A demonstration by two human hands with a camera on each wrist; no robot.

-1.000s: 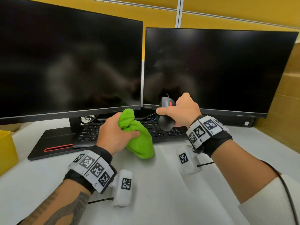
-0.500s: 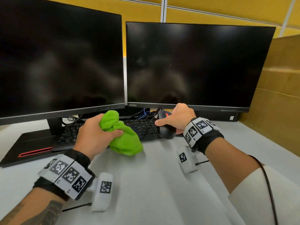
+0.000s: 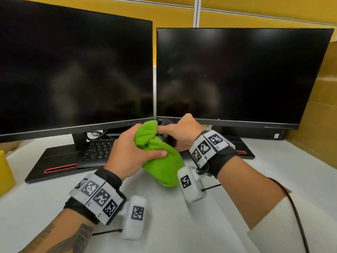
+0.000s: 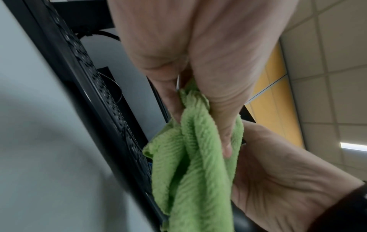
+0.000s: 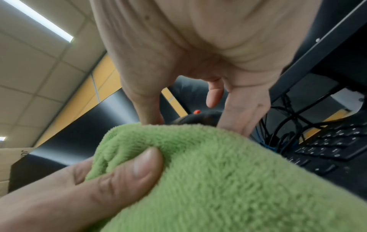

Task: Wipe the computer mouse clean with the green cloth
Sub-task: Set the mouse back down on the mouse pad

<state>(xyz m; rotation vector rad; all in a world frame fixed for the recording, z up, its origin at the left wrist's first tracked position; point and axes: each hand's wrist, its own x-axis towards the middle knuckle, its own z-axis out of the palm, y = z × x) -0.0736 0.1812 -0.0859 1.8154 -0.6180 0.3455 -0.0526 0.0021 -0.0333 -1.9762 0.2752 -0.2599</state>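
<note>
My left hand (image 3: 138,152) grips the bunched green cloth (image 3: 160,161) above the white desk, thumb pressed into its folds. The cloth (image 5: 218,172) lies against the black computer mouse (image 3: 168,138), which my right hand (image 3: 180,132) holds lifted in front of the monitors. Most of the mouse is hidden by cloth and fingers. In the right wrist view the top of the mouse (image 5: 198,118) with its red scroll wheel shows just beyond the cloth. In the left wrist view my left fingers pinch the cloth (image 4: 194,157) beside my right palm.
Two dark monitors (image 3: 237,75) stand side by side at the back. A black keyboard (image 3: 98,150) lies under them on the desk (image 3: 182,225). A yellow box (image 3: 5,172) sits at the left edge and a cardboard panel (image 3: 326,115) at the right.
My left hand has brought the cloth rightwards and up against the mouse. My right hand has kept hold of the mouse and the two hands now meet.
</note>
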